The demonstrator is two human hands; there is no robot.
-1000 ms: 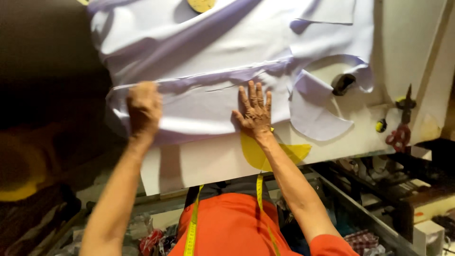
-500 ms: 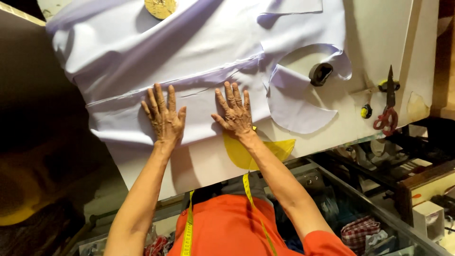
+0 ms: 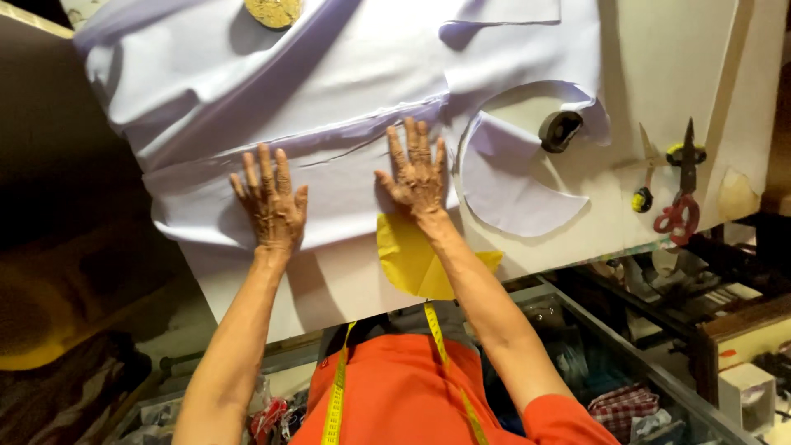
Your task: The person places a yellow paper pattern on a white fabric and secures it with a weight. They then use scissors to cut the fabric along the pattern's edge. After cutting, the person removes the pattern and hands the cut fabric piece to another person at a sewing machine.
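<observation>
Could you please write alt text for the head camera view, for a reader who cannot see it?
Two bare hands, left hand and right hand, press flat with spread fingers on pale lilac fabric spread over a white cutting table. Red-handled scissors lie to the right, a yellow curved piece sits under the right wrist, and a yellow tape measure hangs over an orange shirt.

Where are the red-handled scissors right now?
In the head view, the red-handled scissors lie at the white table's right edge, beyond the dark tape roll.

scissors [image 3: 680, 194] right, bare table [image 3: 659, 74] beyond
</observation>
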